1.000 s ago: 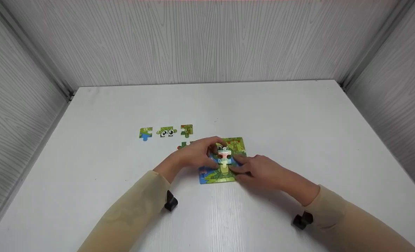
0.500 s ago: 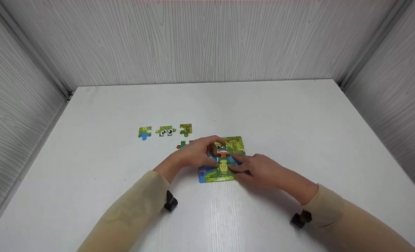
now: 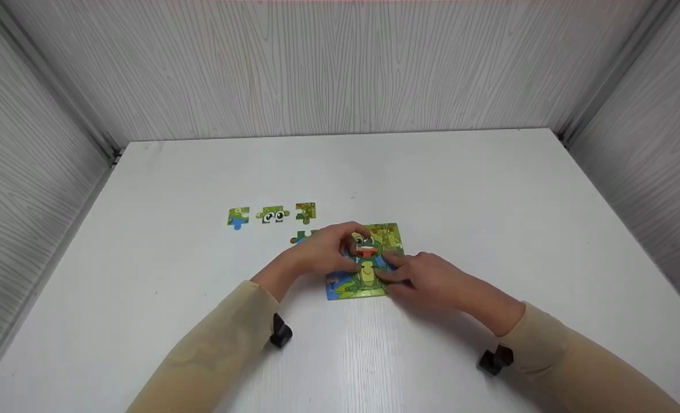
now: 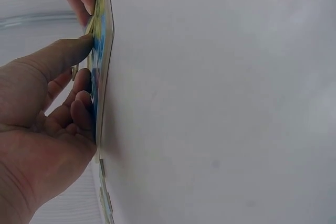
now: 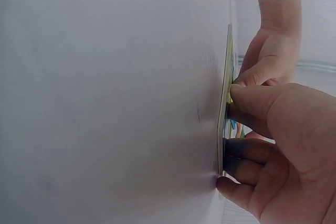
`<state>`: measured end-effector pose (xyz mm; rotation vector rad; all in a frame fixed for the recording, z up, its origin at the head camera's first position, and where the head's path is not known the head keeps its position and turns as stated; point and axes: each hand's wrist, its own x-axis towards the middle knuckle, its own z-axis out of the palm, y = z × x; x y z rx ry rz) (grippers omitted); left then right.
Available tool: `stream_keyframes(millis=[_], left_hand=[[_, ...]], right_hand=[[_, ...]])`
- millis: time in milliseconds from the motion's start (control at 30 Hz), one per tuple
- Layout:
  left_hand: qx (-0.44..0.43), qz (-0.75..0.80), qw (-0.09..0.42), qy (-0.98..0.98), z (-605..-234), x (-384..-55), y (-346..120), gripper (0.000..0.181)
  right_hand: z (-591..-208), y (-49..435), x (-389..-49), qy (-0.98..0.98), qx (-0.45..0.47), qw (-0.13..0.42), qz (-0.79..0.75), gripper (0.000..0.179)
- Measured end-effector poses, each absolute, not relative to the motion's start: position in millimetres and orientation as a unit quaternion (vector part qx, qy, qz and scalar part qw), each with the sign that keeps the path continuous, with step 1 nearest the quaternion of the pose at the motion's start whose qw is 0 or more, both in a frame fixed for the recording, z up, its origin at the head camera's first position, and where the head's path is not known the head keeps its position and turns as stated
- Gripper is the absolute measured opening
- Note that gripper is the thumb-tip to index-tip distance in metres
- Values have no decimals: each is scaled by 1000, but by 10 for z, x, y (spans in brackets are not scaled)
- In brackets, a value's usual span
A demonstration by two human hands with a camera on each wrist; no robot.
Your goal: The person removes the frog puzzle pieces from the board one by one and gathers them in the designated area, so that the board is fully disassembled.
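Note:
A frog jigsaw puzzle (image 3: pixel 351 291) lies in its shallow board at the table's middle. The frog's red-mouthed puzzle piece (image 3: pixel 367 252) sits over the picture's centre, slightly raised, its lower edge meeting the yellow belly. My left hand (image 3: pixel 324 251) comes from the left, thumb and curled forefinger pinching this piece. From the right, my right hand (image 3: pixel 432 280) has its thumb and forefinger at the piece's other side, while the other fingers rest on the board's edge. In the right wrist view, the board (image 5: pixel 224 98) shows edge-on; fingers partly hide the piece's outline.
Back left of the puzzle, a blue-green piece (image 3: pixel 238 217), a piece with two eyes (image 3: pixel 273 215) and a green corner piece (image 3: pixel 306 212) lie in a row. Another piece (image 3: pixel 301 236) is partly behind my left hand. Wood-grain panels (image 3: pixel 340 69) enclose the white table (image 3: pixel 460 183).
The mouth piece has tilted flatter, so its glare is gone and the red mouth shows clearly. Both hands stay nearly in place.

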<state>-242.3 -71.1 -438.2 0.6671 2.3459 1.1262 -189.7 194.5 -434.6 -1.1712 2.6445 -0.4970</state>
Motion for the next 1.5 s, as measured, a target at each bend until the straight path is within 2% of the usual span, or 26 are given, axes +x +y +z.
stream_keyframes(millis=[567,1167,1500], left_hand=[[226,474,243,816,-4372,-2503,-772,61],[246,505,226,796,-4338,-2520,-834,62],[254,507,210,797,-4180,-2502,-853,62]], right_hand=[[-4349,1938,-1890,893,-398,104,-181,37],[-4324,1917,-1885,901,-387,116,-162,40],[-4355,1935,-1889,897,-398,100,-163,38]])
